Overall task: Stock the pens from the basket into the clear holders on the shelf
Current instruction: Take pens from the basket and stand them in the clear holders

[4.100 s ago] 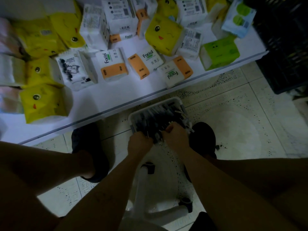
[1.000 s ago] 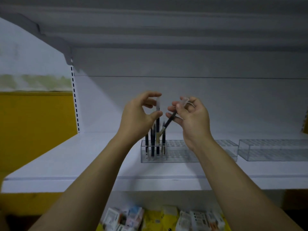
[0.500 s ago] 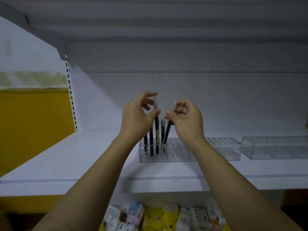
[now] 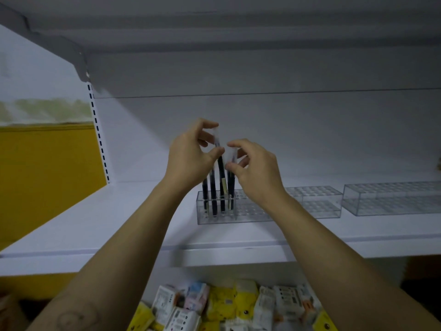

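Barely started: my left hand (image 4: 191, 161) and right hand (image 4: 256, 173) each pinch a pen (image 4: 221, 170) in the first holder (image 4: 250, 211); the right holder (image 4: 391, 199) stands empty.

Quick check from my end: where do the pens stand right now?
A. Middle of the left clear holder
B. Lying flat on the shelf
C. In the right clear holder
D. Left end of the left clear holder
D: the dark pens stand upright in the left end of the left clear holder, with the left hand and right hand pinching their tops; the right clear holder shows no pens.
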Action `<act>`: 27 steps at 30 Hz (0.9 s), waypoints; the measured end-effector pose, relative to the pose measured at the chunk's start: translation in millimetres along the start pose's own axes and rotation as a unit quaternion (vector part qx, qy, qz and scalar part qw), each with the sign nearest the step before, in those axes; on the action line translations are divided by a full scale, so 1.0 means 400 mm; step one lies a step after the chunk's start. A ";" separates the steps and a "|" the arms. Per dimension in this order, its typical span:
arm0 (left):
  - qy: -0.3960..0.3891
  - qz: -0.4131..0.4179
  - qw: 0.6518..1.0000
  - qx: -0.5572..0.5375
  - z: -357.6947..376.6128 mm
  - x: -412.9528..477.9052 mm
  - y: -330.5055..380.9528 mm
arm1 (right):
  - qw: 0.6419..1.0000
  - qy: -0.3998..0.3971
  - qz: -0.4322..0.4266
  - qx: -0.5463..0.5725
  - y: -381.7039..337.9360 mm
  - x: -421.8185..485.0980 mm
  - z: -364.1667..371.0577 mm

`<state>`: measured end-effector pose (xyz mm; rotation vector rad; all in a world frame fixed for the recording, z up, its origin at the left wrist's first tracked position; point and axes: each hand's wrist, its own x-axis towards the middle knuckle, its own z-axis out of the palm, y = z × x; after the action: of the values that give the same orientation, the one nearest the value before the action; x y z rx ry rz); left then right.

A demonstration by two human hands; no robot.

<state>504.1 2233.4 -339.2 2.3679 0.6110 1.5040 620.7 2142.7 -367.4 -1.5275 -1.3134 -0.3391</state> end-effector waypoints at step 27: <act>-0.054 0.052 0.986 0.150 0.006 -0.061 -0.016 | 0.986 -0.062 -0.040 -0.152 -0.004 -0.004 -0.017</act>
<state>495.9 2227.3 -362.1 2.7252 0.7448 1.3964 621.3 2136.1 -364.9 -1.7756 -1.4745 -0.5210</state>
